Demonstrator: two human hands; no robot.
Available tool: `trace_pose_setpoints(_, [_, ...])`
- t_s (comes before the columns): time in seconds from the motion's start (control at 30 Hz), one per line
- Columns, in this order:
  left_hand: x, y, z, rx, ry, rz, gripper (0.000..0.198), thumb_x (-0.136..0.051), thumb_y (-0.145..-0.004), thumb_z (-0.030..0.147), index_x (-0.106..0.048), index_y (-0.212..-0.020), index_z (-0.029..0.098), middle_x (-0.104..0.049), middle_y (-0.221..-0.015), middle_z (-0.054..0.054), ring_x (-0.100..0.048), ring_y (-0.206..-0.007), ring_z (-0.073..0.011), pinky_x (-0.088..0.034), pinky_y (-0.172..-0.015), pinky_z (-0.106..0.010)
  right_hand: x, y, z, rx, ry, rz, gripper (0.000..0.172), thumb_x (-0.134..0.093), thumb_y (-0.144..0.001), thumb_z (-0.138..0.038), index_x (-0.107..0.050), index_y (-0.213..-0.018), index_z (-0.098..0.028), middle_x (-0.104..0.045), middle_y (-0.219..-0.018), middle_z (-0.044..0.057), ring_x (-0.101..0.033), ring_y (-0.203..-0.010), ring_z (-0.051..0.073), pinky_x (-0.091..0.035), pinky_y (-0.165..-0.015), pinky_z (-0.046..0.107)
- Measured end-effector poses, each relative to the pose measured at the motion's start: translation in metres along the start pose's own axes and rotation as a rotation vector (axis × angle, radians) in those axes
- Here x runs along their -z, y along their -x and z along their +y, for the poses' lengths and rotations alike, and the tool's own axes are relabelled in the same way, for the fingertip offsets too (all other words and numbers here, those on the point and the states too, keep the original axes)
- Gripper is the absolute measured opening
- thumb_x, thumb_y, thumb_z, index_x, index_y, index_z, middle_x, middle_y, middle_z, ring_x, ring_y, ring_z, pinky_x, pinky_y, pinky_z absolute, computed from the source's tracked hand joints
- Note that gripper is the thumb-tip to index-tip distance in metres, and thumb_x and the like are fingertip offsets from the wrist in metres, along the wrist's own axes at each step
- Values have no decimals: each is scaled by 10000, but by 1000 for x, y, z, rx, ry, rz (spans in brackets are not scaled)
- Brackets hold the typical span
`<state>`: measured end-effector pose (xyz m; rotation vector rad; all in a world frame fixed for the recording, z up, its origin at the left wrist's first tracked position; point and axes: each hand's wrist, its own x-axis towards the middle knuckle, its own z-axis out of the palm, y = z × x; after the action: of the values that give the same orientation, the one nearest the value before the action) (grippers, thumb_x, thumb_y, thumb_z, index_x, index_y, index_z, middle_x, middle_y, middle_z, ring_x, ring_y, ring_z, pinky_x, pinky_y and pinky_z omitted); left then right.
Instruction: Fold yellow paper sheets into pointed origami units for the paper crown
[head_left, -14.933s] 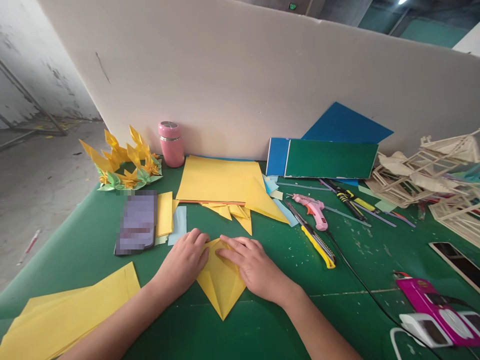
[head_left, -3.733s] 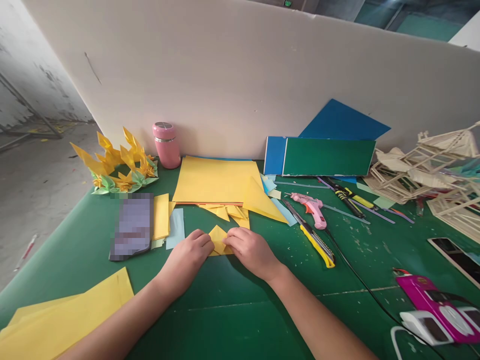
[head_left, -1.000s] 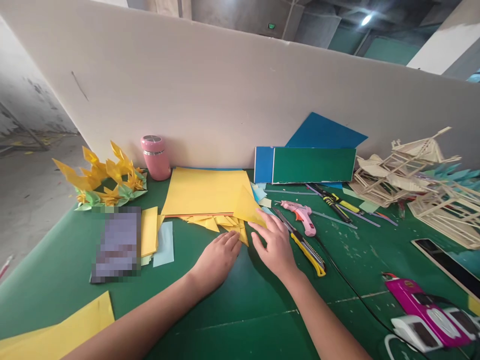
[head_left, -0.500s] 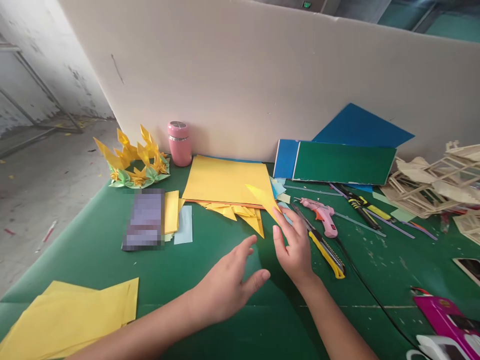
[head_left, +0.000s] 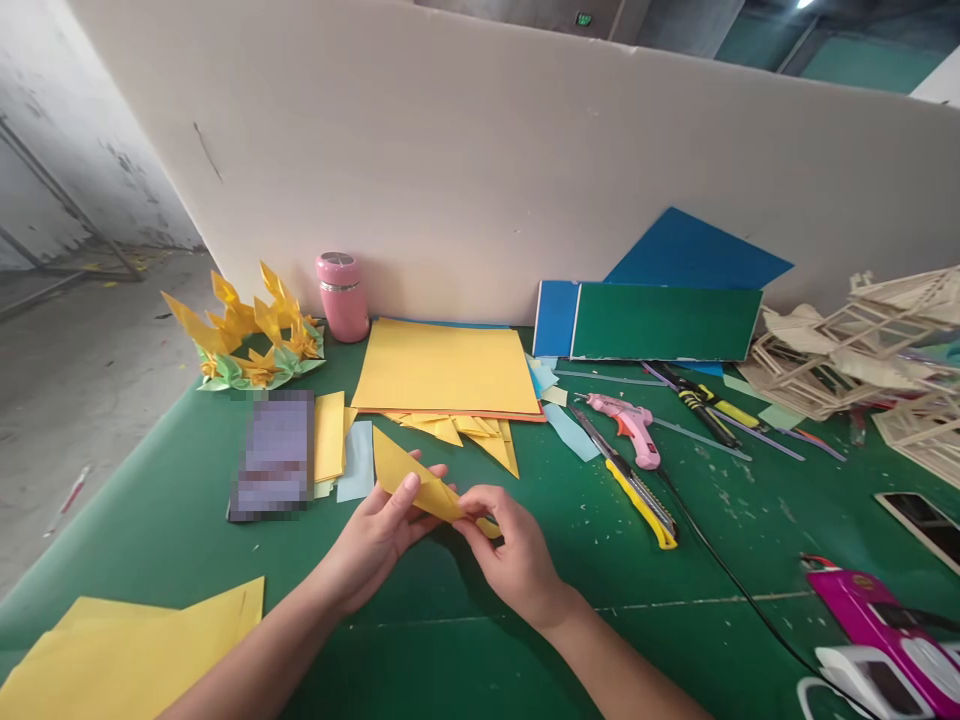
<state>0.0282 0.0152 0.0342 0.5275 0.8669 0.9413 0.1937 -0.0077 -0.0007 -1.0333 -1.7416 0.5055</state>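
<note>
Left hand (head_left: pixel 377 545) gripping, right hand (head_left: pixel 519 560) pinching folded yellow paper (head_left: pixel 435 497) above green table (head_left: pixel 442 665)

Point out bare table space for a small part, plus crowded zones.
Bare green tabletop: between the left forearm and right forearm; between right forearm and black cord; between yellow sheets at near left and the purple item. Crowded: back right, with glue gun, utility knife and wooden model.

1 camera, worn on the head, looks forward and down across the green table (head_left: pixel 420 655) from its near side; the left hand (head_left: pixel 379 545) and right hand (head_left: pixel 514 560) are close, below centre; the pale partition (head_left: pixel 465 160) faces it farther off.
</note>
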Motion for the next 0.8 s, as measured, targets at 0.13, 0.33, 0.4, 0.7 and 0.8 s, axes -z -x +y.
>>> trace_pose_setpoints(0.13, [1,-4,-1,18,-14,-59,667,-661,-830,370,-348,-1407,253,-657,-1186,-90,-609,-1083,-263,-446,-991,-451,1,-1,0,-166,-80,39,138,-589,-806,-171,-503,-895,-231,-618,-775,-10,-621,-654,128,-539,-615,230])
trace_pose_setpoints(0.33, [5,-5,0,35,-64,-79,721,-708,-782,388,-361,-1404,276,-635,-1230,-92,-587,-1121,-286,-479,-948,-421,6,-7,-4,-309,-166,-25,130,-656,-774,-244,-612,-894,-220,-530,-650,-45,-510,-561,110,-460,-535,211])
trace_pose_setpoints(0.4, [5,-5,0,30,-77,-86,722,-712,-776,394,-366,-1401,282,-628,-1241,-91,-589,-1117,-292,-483,-936,-425,8,-9,-5,-309,-171,-53,91,-662,-785,-295,-639,-768,-208,-500,-620,-39,-475,-551,110,-422,-511,214])
trace_pose_setpoints(0.7, [8,-4,-1,71,35,-227,645,-688,-802,357,-401,-1375,281,-601,-1286,-101,-536,-1195,-332,-456,-942,-476,10,-11,-10,-435,-334,-89,547,-752,-632,-568,-382,-487,-192,-343,-560,-62,-312,-507,90,-269,-448,214])
trace_pose_setpoints(0.8, [12,-5,0,70,47,-260,583,-683,-806,361,-457,-1335,261,-576,-1320,-105,-519,-1215,-326,-418,-989,-479,11,-12,-8,-476,-443,-84,587,-736,-626,-605,-342,-486,-193,-309,-544,-67,-276,-507,86,-244,-462,221])
